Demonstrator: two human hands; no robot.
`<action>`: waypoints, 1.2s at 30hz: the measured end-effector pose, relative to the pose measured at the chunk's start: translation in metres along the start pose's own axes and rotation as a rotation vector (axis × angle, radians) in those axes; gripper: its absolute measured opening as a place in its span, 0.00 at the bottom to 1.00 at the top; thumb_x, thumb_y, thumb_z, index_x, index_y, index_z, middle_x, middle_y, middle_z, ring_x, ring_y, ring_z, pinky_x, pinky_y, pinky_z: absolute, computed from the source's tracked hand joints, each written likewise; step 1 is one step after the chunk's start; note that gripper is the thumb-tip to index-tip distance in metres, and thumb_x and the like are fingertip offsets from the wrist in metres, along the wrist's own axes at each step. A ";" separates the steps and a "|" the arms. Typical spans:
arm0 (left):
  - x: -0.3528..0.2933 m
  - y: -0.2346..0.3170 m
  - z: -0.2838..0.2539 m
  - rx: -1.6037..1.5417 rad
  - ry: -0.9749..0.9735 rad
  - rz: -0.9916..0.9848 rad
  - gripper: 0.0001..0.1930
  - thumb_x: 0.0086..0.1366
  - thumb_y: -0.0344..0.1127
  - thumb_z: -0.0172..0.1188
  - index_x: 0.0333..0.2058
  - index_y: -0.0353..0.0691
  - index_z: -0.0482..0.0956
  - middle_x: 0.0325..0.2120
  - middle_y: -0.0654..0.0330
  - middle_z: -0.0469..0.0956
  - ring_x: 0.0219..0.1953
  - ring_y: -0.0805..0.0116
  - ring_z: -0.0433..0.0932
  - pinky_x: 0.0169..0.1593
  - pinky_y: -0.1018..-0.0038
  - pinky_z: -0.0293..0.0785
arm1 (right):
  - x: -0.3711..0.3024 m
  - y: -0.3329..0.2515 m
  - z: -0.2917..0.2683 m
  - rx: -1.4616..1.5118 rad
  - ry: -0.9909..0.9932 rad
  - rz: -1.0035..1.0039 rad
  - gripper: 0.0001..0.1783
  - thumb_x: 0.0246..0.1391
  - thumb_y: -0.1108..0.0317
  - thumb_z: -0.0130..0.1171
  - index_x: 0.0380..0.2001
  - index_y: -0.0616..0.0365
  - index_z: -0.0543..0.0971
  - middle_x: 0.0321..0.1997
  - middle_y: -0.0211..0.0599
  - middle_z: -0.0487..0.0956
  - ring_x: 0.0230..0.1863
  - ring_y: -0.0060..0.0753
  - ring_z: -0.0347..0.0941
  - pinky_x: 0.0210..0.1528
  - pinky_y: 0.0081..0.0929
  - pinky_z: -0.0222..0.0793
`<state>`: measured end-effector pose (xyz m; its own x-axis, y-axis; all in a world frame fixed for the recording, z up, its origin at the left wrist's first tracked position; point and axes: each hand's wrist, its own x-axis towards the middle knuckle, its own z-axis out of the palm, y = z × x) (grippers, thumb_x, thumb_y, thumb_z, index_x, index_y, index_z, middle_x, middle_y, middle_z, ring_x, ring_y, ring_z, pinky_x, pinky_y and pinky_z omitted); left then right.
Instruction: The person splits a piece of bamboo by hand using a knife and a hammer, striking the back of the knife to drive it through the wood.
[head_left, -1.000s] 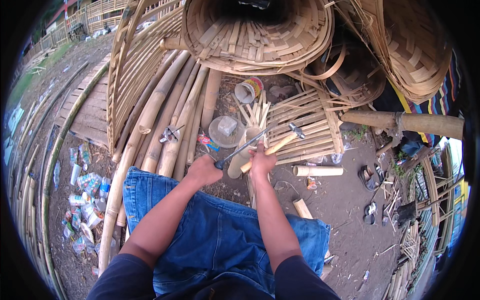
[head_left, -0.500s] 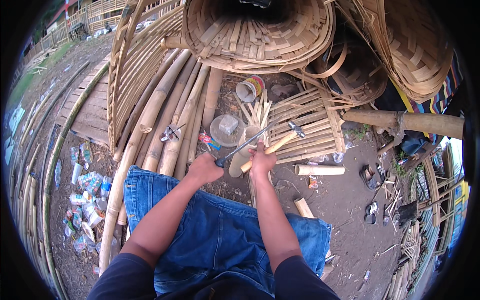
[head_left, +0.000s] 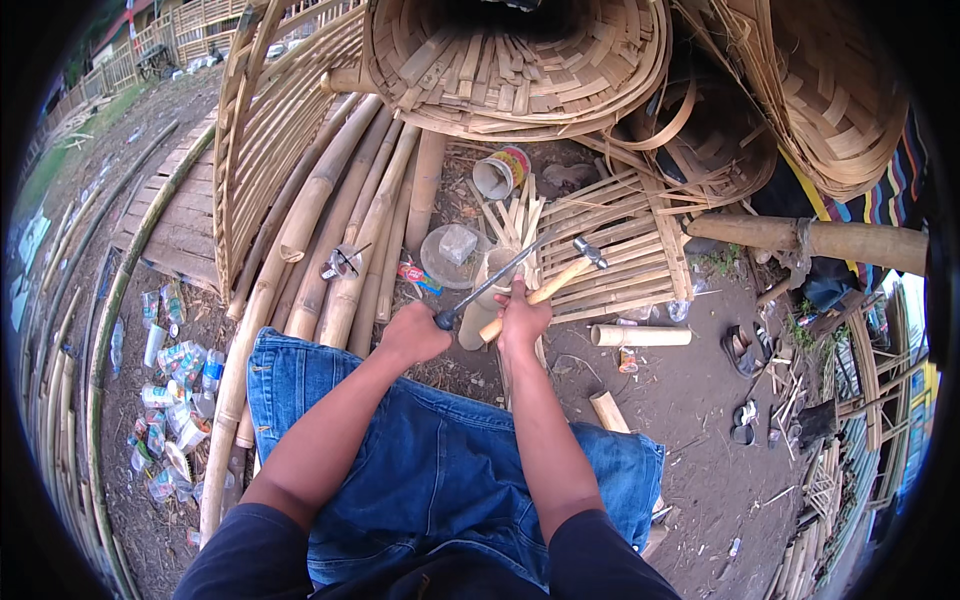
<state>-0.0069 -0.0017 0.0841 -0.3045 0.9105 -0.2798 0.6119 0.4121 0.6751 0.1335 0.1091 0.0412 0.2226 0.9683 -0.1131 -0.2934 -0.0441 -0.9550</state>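
Note:
My left hand (head_left: pixel 416 336) is closed round the dark handle of what looks like a long screwdriver (head_left: pixel 500 278); its thin shaft slants up to the right. My right hand (head_left: pixel 523 322) grips a hammer (head_left: pixel 562 282) by its pale wooden handle, head pointing away to the upper right. The screwdriver's shaft passes just beyond the right fingertips; whether they touch it I cannot tell. Beneath the hands stands a thick bamboo piece (head_left: pixel 474 328), partly covered by the shaft. Blue denim (head_left: pixel 400 470) lies across my lap under both forearms.
Bamboo poles (head_left: pixel 320 200) lie to the left, near plastic litter (head_left: pixel 185 400). Large woven baskets (head_left: pixel 520 90) rise ahead. A bamboo slat frame (head_left: pixel 620 245) lies right of the hammer, with a short bamboo tube (head_left: pixel 640 336) nearer. A small bucket (head_left: pixel 500 172) sits beyond.
My left hand and the screwdriver have shifted very slightly to the right. The hammer has moved only a few pixels; both grips stay the same.

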 end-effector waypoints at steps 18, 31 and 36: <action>0.002 -0.012 -0.004 -0.008 0.031 0.147 0.20 0.45 0.48 0.68 0.19 0.32 0.79 0.19 0.44 0.78 0.28 0.49 0.80 0.38 0.60 0.75 | -0.002 -0.006 -0.004 -0.001 -0.021 0.022 0.11 0.60 0.68 0.60 0.36 0.64 0.71 0.28 0.35 0.75 0.20 0.26 0.75 0.13 0.19 0.60; -0.005 -0.004 -0.008 -0.070 0.021 0.107 0.18 0.45 0.45 0.66 0.21 0.31 0.79 0.19 0.44 0.78 0.27 0.51 0.80 0.37 0.60 0.74 | -0.005 -0.010 -0.004 0.012 -0.040 0.025 0.12 0.60 0.69 0.60 0.38 0.63 0.69 0.30 0.36 0.75 0.21 0.26 0.75 0.13 0.19 0.59; -0.005 -0.003 -0.011 -0.057 0.007 0.103 0.18 0.46 0.44 0.66 0.20 0.30 0.79 0.18 0.45 0.77 0.26 0.53 0.80 0.36 0.61 0.74 | -0.004 -0.009 -0.004 0.018 -0.042 0.040 0.12 0.60 0.69 0.61 0.38 0.63 0.70 0.30 0.36 0.75 0.20 0.26 0.75 0.14 0.19 0.59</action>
<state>-0.0149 -0.0076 0.0909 -0.2478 0.9474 -0.2023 0.5975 0.3139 0.7379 0.1392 0.1049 0.0494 0.1714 0.9753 -0.1396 -0.3186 -0.0792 -0.9446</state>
